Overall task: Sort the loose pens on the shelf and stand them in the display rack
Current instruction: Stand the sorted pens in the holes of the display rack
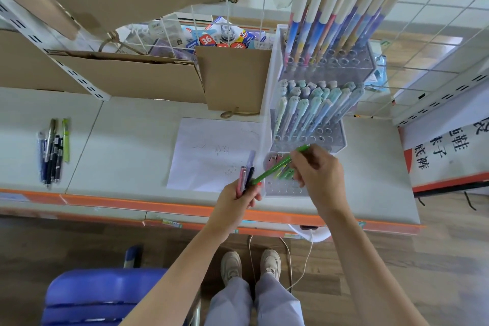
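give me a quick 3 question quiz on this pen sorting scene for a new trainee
1. True or false: the right hand holds a green pen.
2. What does the left hand grip? A) a bundle of pens B) scissors C) nothing
3. Where do the loose pens lie on the shelf: far left or far right?

Key: 1 true; 2 A; 3 far left, well away from the display rack.

A sheet of white paper point(214, 153) lies flat beside a brown paper bag point(232, 77) standing against cardboard boxes point(127, 74). A blue plastic stool point(105, 296) and a white cable point(299, 267) are on the wooden floor point(423, 272).
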